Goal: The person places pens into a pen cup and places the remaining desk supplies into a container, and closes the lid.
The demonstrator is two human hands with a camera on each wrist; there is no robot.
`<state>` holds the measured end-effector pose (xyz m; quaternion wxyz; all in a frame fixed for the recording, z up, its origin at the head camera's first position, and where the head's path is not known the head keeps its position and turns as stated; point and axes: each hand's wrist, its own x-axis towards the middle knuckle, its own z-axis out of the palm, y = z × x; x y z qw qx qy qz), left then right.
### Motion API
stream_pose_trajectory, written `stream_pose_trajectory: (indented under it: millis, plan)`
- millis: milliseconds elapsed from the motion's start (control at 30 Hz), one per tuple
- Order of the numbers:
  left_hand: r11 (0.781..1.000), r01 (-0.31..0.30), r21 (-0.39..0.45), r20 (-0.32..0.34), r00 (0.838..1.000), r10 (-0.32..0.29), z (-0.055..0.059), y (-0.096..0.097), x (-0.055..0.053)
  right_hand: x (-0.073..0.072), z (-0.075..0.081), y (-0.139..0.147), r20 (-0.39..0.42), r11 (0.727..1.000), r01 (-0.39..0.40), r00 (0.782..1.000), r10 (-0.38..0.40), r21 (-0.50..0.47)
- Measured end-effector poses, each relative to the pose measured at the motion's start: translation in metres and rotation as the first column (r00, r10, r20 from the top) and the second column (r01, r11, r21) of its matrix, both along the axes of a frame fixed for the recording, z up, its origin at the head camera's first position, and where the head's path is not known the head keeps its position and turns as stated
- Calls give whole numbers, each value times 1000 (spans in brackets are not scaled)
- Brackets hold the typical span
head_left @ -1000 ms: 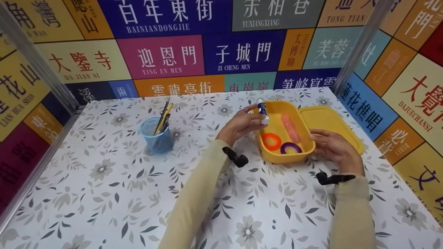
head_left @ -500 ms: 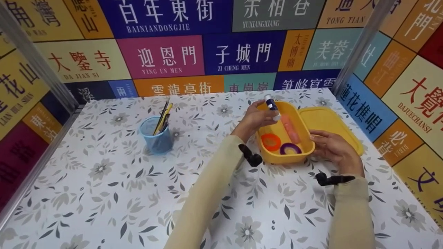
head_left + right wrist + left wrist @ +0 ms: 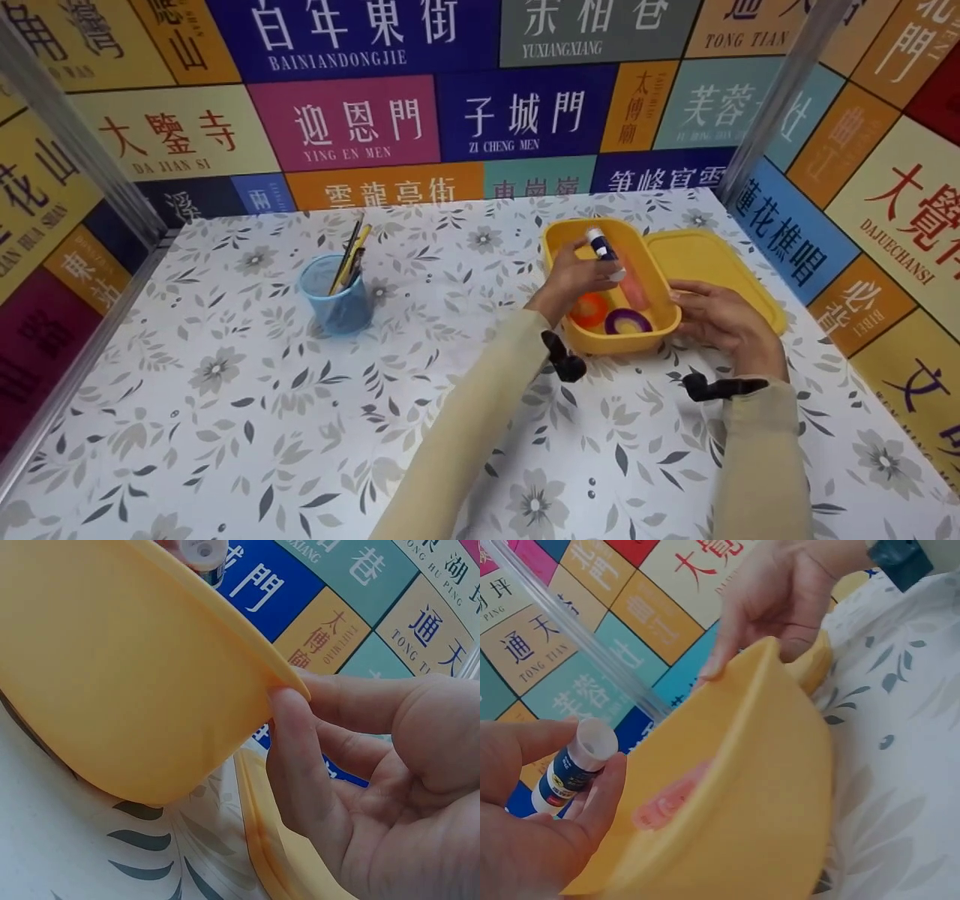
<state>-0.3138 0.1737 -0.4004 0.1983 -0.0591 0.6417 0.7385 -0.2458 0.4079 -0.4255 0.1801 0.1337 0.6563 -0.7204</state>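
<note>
A small glue stick (image 3: 604, 253), white with a dark blue label, is pinched in my left hand (image 3: 574, 276) over the yellow box (image 3: 667, 319). In the left wrist view the glue stick (image 3: 568, 771) leans between thumb and fingers, beside the box wall. My right hand (image 3: 724, 319) grips the box's right rim; in the right wrist view the thumb and fingers (image 3: 292, 720) pinch its corner. Inside the box lie a pink, long object (image 3: 636, 289), an orange tape roll (image 3: 590, 309) and a purple tape roll (image 3: 627, 322). The left hand partly covers the orange roll.
A yellow lid (image 3: 720, 262) lies flat on the table behind the right hand. To the left stands a blue mesh pen cup (image 3: 337, 300) with pens and brushes. Printed panels (image 3: 525, 112) wall in the back and sides of the flowered table (image 3: 300, 435).
My left hand has moved right with the glue stick, from the box's left rim to over its inside, and lower. The right hand has stayed on the rim.
</note>
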Motion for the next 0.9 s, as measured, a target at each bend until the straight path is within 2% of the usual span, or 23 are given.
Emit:
stream_pose_trajectory:
  millis: [167,367,600,900]
  plan:
    - [1000,17,-8,-8,1000,-17,-6,2,2,1,1,1,9,1000,3,1000,-3,2]
    - [999,38,-31,-2,999,-38,-6,2,4,1,3,1,35,1000,1,999,-1,5]
    - [982,33,-186,9,999,-32,-3,6,7,1,2,1,13,1000,12,1000,-11,-14]
    - [964,48,-262,34,999,-40,-1,7,7,1,1,0,18,999,27,999,-27,-30]
